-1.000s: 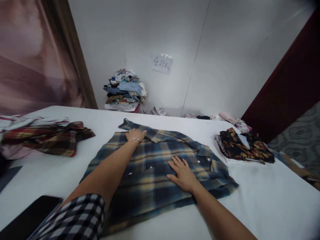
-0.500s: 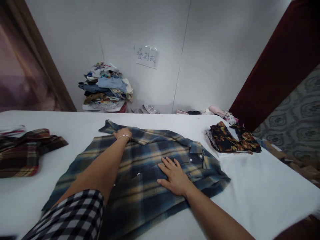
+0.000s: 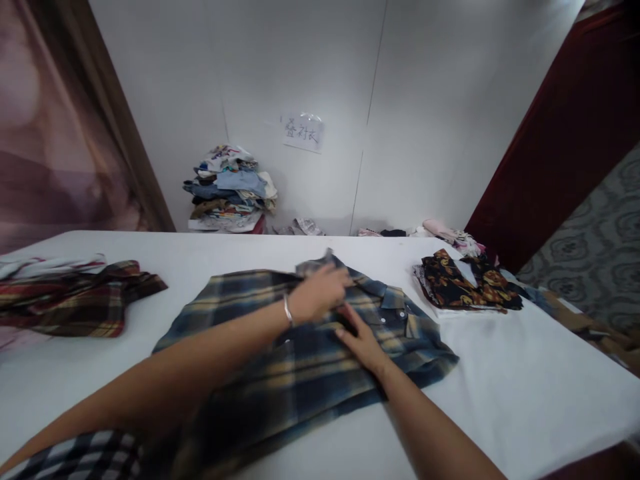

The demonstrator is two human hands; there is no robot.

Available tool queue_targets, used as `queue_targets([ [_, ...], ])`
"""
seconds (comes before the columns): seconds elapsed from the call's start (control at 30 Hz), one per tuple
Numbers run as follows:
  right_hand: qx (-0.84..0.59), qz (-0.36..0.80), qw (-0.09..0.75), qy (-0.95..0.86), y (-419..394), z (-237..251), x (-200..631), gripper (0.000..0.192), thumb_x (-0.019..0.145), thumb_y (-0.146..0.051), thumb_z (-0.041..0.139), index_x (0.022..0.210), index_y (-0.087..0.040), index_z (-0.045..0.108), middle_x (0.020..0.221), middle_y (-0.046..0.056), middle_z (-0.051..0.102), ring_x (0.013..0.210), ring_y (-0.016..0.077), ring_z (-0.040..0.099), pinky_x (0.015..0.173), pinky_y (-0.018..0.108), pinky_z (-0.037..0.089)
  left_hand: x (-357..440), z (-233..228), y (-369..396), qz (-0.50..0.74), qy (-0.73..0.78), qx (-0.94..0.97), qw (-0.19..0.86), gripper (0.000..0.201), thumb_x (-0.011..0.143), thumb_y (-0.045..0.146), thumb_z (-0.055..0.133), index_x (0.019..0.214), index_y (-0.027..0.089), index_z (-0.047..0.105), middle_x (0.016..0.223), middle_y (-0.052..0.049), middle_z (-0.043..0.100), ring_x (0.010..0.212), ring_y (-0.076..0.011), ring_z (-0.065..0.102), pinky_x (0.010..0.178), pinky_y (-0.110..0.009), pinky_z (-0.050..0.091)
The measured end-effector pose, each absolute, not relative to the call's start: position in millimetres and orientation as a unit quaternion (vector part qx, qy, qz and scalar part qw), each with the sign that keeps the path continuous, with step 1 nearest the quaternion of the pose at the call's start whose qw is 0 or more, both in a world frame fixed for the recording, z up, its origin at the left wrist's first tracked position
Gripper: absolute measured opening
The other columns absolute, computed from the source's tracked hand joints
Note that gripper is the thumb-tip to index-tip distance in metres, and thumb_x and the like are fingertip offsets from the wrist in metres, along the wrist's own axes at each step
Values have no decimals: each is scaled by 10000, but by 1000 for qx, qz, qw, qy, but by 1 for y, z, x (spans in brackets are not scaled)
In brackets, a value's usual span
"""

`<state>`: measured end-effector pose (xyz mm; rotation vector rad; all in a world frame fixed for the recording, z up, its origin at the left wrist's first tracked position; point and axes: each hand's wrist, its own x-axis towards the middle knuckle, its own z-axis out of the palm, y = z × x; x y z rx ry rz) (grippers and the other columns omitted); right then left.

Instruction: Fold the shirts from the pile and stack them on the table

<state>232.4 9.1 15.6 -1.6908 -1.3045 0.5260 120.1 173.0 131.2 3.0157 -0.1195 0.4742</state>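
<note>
A blue, yellow and dark plaid shirt (image 3: 320, 363) with white buttons lies spread on the white table, its collar and pocket to the right. My left hand (image 3: 320, 291), with a bracelet at the wrist, is blurred over the upper part of the shirt. It seems closed on the shirt's sleeve, whose end sticks up just beyond the knuckles. Below and to its right, my right hand (image 3: 364, 343) rests flat on the shirt front, thumb and fingers apart. The left hand partly covers its fingertips.
A folded black floral shirt (image 3: 450, 283) tops a small pile at the right on the table (image 3: 520, 373). Red-brown plaid clothing (image 3: 90, 300) lies at the left. Behind the table are a tall stack of clothes (image 3: 233, 193) and a wall sign (image 3: 303, 133).
My left hand has swung right across the shirt, bringing the sleeve over from the left. My right hand stays on the shirt front. The view has shifted slightly.
</note>
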Motion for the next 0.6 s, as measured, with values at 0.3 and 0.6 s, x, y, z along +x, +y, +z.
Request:
queue_targets([
  [0.3,-558,300,719,-285,14,6,267,666,841,-694,443,1324,-238,486,1206,102,677,1087,272,657,887,486,556,39,79,200,107,108,987,48,406,877,237,454,1260,187,578,1495,-118,432,1381,-245,391,1160,-437,313],
  [0.6,-544,349,742,-179,20,16,265,367,731,-435,693,1002,-201,612,863,61,751,966,280,705,894,493,554,-26,70,274,20,388,921,-16,406,839,36,415,1175,156,610,1334,-144,586,1240,-277,515,998,-465,394],
])
